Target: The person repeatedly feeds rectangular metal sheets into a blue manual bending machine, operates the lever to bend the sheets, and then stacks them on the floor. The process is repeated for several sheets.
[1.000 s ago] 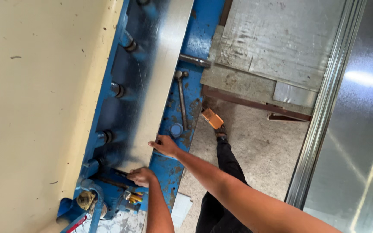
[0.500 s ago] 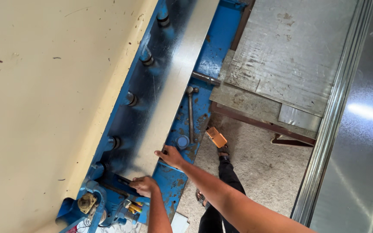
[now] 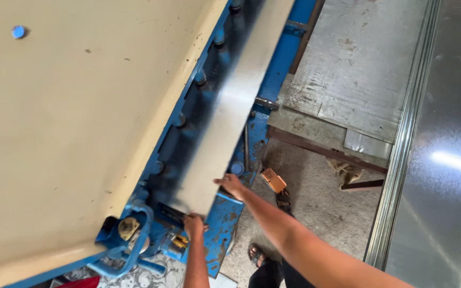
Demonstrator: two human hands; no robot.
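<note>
The person is steadying a long galvanised sheet-metal strip [image 3: 230, 112] that is lying along the blue bed of a cream-and-blue sheet-metal machine [image 3: 225, 218], its near end sitting at the machine's near corner. The left hand [image 3: 194, 223] is curling its fingers over the strip's near end, and the right hand [image 3: 232, 185] is resting fingers together on the strip's right edge close to that end. To do this well, I judge both hands should be keeping the strip flat and square against the bed, with fingertips staying on the outer edge and clear of the gap under the cream panel [image 3: 70, 122]. The strip's far end is running out of the top of the view, the clamping gap is lying in shadow, and the left fingertips are hidden by the strip
</note>
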